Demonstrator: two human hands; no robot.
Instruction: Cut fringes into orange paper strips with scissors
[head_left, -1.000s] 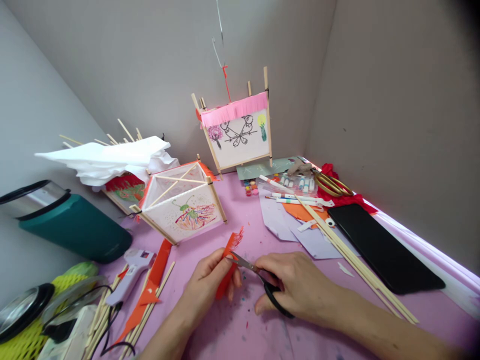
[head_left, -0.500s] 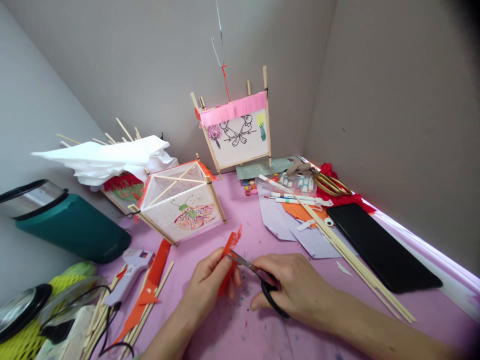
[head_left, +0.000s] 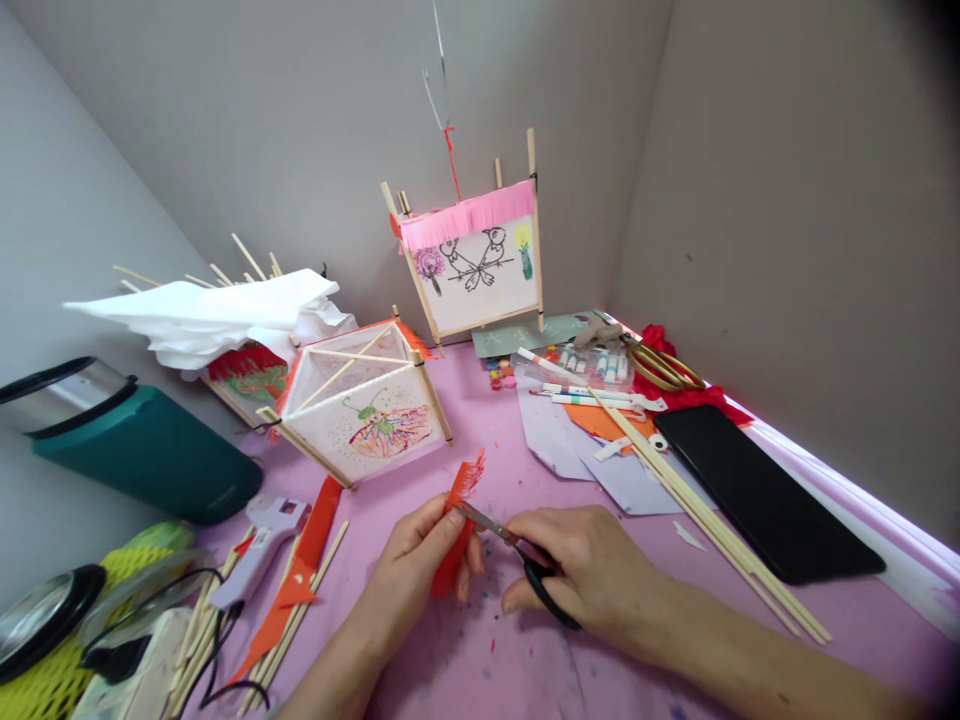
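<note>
At the far left, a green bottle (head_left: 142,455) with a steel top is near a pale purple glue gun (head_left: 259,545). Right of the gun lie an orange strip (head_left: 319,525) and thin wooden sticks (head_left: 331,558). Next comes a paper lantern (head_left: 386,425) with a winged insect drawn on its front, on the pink table (head_left: 465,660).

In front of it, the person's left hand (head_left: 424,550) pinches a red paper strip (head_left: 450,562), its upper end cut into fringe. Behind, a second lantern (head_left: 487,290) with pink fringe hangs on a red string. The blades of the scissors (head_left: 511,537) touch the strip just beside the left thumb. The right hand (head_left: 581,560), apart from the left, grips the black handles.

Farther right are pale sheets (head_left: 626,488), long sticks (head_left: 697,505) and a black phone (head_left: 765,500).
</note>
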